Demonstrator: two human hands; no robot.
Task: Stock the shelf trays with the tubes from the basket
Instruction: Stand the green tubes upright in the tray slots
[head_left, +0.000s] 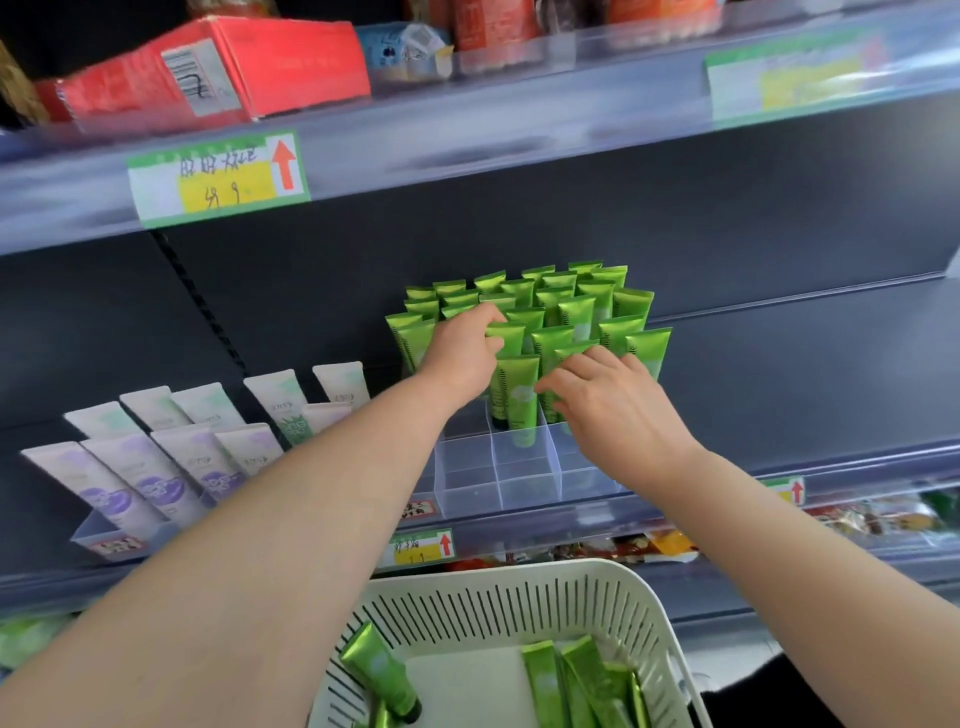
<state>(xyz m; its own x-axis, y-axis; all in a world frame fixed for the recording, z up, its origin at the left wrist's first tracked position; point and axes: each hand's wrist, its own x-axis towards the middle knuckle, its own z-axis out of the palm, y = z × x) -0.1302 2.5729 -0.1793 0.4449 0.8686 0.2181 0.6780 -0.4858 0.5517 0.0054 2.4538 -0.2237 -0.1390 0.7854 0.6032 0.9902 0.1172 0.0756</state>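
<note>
I judge the stocking well past halfway: behind my hands the clear divided tray (558, 470) holds upright green tubes (576, 312), while the cells (465, 470) in front of them stand bare. My left hand (460, 351) pinches the top of one tube (508, 336), my right hand (618, 410) lays loose fingers on tubes beside it, and below both wrists the white basket (519, 597) holds several more.

1. Bright, even light; faint shadows.
2. Glare whitens the clear plastic shelf-edge strip (467, 150).
3. Blur smears the red cardboard box (218, 67) and the green-and-yellow paper price label (218, 176).
4. The glossy green plastic tubes (571, 312) look sharp.
5. Straight lines bow near the edges.
</note>
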